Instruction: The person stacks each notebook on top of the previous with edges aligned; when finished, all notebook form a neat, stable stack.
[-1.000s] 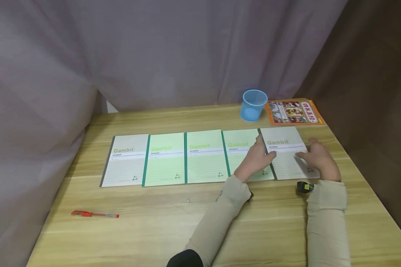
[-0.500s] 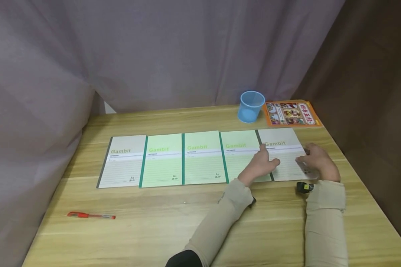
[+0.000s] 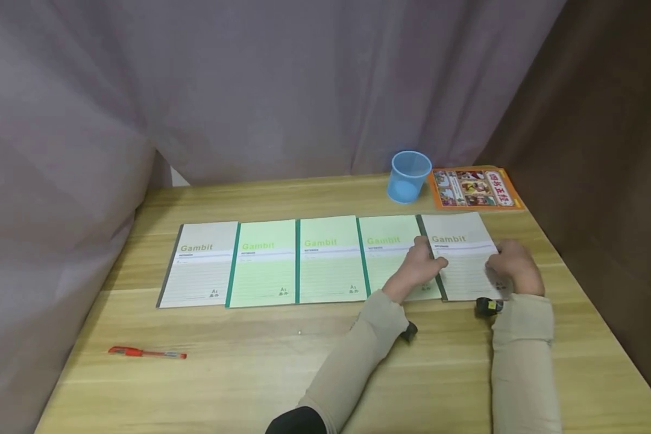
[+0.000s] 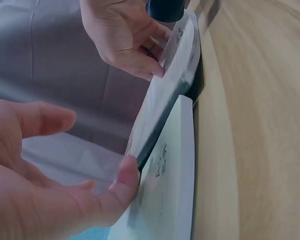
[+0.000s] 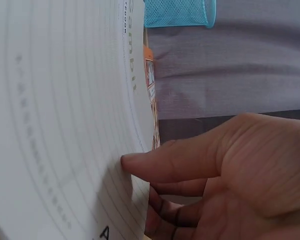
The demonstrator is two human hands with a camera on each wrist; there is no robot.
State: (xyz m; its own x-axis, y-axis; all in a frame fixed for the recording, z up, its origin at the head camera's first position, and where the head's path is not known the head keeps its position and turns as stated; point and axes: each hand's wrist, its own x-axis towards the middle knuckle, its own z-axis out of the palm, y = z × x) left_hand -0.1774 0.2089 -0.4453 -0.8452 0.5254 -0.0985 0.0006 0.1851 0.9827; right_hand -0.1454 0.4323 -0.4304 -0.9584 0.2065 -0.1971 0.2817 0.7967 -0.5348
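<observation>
Five-in-a-row style, several "Gambit" notebooks lie side by side. At the row's right end is a white notebook (image 3: 461, 271) with a dark grey spine. My right hand (image 3: 519, 268) pinches its right edge, thumb on the cover and fingers beneath; in the right wrist view the cover (image 5: 65, 120) bows up. My left hand (image 3: 412, 271) rests at the seam between that notebook and the neighbouring green notebook (image 3: 382, 262). In the left wrist view my left fingers (image 4: 122, 192) touch near the spine, thumb raised apart. The white notebook's right side is lifted.
Two more green notebooks and a white notebook (image 3: 198, 268) continue the row leftward. A red pen (image 3: 146, 352) lies front left. A blue mesh cup (image 3: 408, 178) and an orange book (image 3: 474, 188) stand at the back right, before grey curtains (image 3: 260, 90).
My right hand has closed its thumb and fingers on the white notebook's right edge and bent it up slightly. My left hand has stayed by the spine, shifting only a little.
</observation>
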